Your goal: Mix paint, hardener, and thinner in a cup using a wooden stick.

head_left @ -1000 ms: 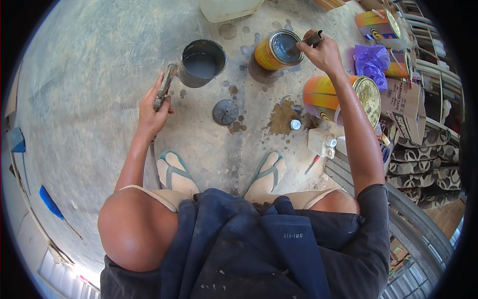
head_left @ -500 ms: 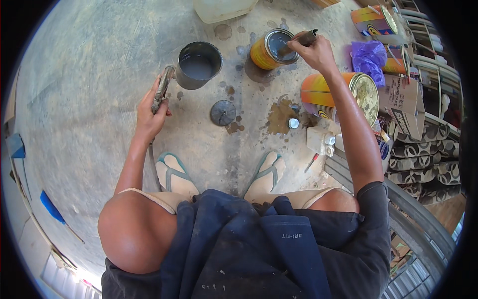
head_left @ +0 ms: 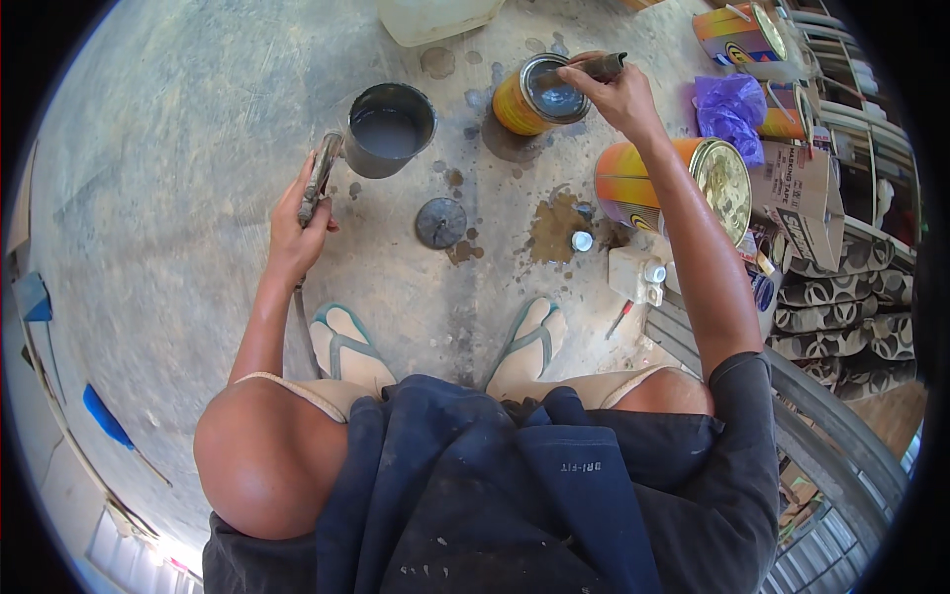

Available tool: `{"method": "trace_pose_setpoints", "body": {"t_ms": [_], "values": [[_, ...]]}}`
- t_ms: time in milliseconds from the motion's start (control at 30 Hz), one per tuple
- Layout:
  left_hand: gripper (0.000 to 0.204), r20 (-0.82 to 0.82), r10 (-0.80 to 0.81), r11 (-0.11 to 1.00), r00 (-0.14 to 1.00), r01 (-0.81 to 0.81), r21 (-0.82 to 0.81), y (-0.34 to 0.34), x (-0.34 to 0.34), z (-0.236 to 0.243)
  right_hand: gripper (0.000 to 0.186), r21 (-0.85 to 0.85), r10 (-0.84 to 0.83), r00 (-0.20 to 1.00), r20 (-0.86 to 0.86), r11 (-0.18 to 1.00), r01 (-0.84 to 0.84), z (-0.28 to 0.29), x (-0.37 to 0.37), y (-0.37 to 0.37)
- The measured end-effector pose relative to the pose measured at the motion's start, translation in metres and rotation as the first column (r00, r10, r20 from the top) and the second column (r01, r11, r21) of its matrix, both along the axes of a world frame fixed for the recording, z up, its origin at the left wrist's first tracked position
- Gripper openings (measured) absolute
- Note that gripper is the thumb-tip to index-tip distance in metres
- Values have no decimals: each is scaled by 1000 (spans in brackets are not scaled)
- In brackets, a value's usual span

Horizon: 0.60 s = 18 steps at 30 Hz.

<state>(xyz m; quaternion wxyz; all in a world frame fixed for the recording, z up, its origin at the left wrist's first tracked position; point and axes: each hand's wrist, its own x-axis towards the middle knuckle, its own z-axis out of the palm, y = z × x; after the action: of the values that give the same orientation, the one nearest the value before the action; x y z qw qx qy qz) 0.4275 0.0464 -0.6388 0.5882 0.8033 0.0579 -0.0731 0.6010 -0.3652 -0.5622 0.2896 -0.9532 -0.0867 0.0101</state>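
Note:
My left hand (head_left: 299, 223) is closed around the handle of a metal spray gun (head_left: 320, 178), with a hose trailing down past my wrist. At the gun's far end is a dark round cup (head_left: 391, 131) holding grey liquid; its joint to the gun is hard to see. My right hand (head_left: 614, 94) grips a dark, grooved stirring stick (head_left: 602, 66) whose lower end dips into an open yellow-orange paint can (head_left: 517, 104). Grey paint shows inside that can. Between my feet and the cup, a round dark lid (head_left: 440, 223) lies on the floor.
A larger paint can (head_left: 628, 183) lies beside my right forearm. Near it are a white bottle (head_left: 633, 275), a white cap (head_left: 582, 241), a purple plastic bag (head_left: 730, 114) and a cardboard box (head_left: 797, 193). A translucent container (head_left: 435, 20) stands at the far edge. Wet stains mark the floor.
My right hand and the stirring stick have shifted slightly left and away inside the can. My left hand keeps its grip on the spray gun.

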Motion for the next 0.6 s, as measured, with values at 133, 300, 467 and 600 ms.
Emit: {"method": "trace_pose_setpoints", "body": {"t_ms": [133, 300, 467, 600], "values": [[66, -1, -3, 1000, 1000, 3, 5, -1, 0, 2, 35, 3, -23, 999, 46, 1000, 23, 0, 0, -2], [66, 0, -11, 1000, 1000, 11, -3, 1, 0, 2, 34, -19, -25, 999, -36, 1000, 24, -2, -2, -3], [66, 0, -9, 1000, 1000, 9, 11, 2, -1, 1, 32, 108, -16, 1000, -6, 994, 17, -3, -3, -1], [66, 12, -13, 1000, 1000, 13, 14, 2, -1, 0, 32, -221, 76, 995, 58, 973, -62, 1, -2, -4]]}}
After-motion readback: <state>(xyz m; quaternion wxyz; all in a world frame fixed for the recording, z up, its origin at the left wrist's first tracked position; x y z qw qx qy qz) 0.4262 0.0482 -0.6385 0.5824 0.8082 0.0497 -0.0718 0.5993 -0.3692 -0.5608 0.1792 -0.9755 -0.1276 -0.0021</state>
